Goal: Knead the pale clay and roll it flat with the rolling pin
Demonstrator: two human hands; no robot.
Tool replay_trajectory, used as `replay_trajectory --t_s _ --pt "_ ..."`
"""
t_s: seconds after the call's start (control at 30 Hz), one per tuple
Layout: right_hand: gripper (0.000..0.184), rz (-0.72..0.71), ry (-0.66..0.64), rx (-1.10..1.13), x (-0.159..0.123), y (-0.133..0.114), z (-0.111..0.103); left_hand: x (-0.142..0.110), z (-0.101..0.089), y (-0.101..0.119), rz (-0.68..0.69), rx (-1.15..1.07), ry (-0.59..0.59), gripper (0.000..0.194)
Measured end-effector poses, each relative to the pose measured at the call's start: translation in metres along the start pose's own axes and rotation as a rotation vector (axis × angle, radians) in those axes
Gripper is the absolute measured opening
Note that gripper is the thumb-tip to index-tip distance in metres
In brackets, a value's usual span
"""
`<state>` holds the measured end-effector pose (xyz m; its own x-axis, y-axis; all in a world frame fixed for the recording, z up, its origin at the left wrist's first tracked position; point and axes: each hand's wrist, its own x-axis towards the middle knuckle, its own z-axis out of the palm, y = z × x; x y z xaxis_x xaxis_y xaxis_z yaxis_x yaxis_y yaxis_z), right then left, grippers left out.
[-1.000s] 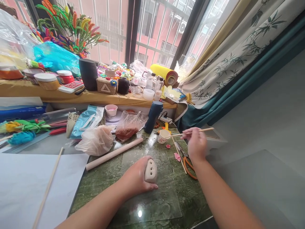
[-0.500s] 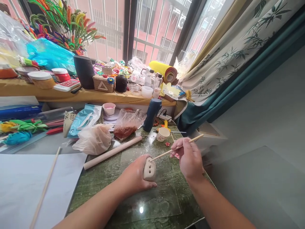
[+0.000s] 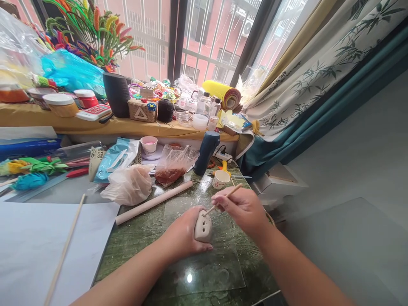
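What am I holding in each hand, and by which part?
Your left hand grips the pale lump around its side. Your right hand pinches the thin stick partway along its length.

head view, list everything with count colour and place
table: 1, green, foreground
clay block: 1, whitish, centre
thin stick: 1, tan, tip at clay block
rod: 1, pinkish, table
paper sheet: 1, white, table left
long stick: 1, tan, across paper sheet
crumpled bag: 1, cream, behind rod
clear bag: 1, brown contents, behind rod
pouch: 1, light blue, table back
paper cups: 2, whitish, table back
cylinder: 1, dark blue, table back
windowsill: 1, yellow, behind table
vase: 1, black, windowsill
woven box: 1, brown, windowsill
roll: 1, yellow, windowsill
other clutter: uncounted, mixed colours, windowsill and table
curtains: uncounted, cream and teal, right
left hand: 1, bare, around clay block
right hand: 1, bare, around thin stick
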<state>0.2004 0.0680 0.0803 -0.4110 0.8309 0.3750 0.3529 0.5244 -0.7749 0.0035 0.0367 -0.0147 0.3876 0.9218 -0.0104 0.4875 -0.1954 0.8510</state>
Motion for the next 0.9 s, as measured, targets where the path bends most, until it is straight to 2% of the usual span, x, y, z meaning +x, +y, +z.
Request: replay_trajectory --t_s 0.17,0.3,0.33,0.4,0.47,0.57,0.8,0.9 --pt "0.034 0.149 0.368 0.199 0.005 0.004 -0.022 -0.001 -0.002 0.002 -0.022 -0.005 -0.011 0.087" --pt "0.043 0.108 0.779 0.123 0.026 0.042 -0.053 -0.001 -0.003 0.004 -0.027 0.001 -0.021 0.086" --pt "0.045 0.125 0.826 0.081 0.032 0.056 -0.059 -0.001 -0.003 0.004 -0.031 0.002 -0.021 0.087" --pt "0.050 0.189 0.798 0.022 0.041 0.081 -0.067 -0.002 -0.003 0.004 -0.040 0.005 -0.023 0.088" --pt "0.054 0.235 0.687 0.001 0.046 0.101 -0.066 -0.002 -0.003 0.005 -0.047 0.009 -0.022 0.088" --pt "0.056 0.263 0.569 -0.009 0.048 0.114 -0.058 -0.001 -0.002 0.003 -0.038 0.007 -0.010 0.087" --pt "0.056 0.270 0.584 -0.014 0.044 0.110 -0.049 -0.001 -0.001 -0.001 -0.015 0.000 0.004 0.088" --pt "0.054 0.250 0.713 0.015 0.040 0.104 -0.054 -0.001 -0.001 -0.001 -0.020 0.004 -0.003 0.088"
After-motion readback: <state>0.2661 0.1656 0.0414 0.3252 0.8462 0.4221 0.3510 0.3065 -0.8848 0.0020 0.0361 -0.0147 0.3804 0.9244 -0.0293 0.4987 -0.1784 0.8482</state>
